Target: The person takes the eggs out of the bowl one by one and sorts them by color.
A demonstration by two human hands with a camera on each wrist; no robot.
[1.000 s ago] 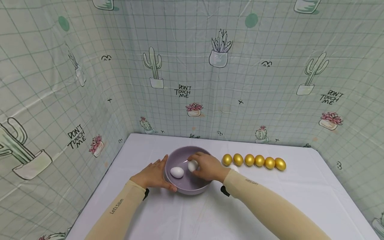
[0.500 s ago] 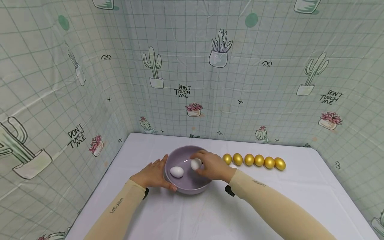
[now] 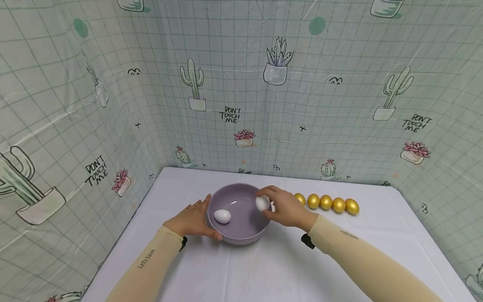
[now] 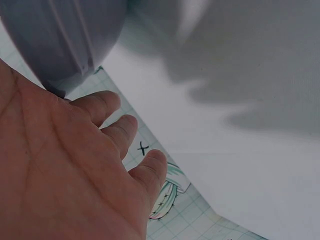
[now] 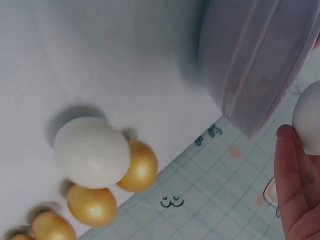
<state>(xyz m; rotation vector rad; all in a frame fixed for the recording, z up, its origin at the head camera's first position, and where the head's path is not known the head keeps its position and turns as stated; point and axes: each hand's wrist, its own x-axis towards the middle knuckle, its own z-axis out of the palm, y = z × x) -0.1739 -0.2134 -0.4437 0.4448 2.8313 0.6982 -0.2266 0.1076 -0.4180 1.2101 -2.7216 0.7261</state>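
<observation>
A mauve bowl stands on the table, one white egg lying in it toward the left. Against the bowl's left side rests my left hand, its thumb at the near rim and fingers spread along the wall. In the left wrist view those fingers look extended and relaxed beside the bowl. At the right rim, my right hand pinches a second white egg between thumb and fingers. A third white egg lies on the table in the right wrist view; my right hand hides it in the head view.
Right of the bowl runs a row of several golden eggs, its left end hidden behind my right hand. A white cloth covers the table. Grid-patterned sheeting with cactus prints hangs behind and at both sides.
My right hand has lifted the pinched white egg from inside the bowl and carried it rightward to the rim. My left hand and the bowl have stayed in place.
</observation>
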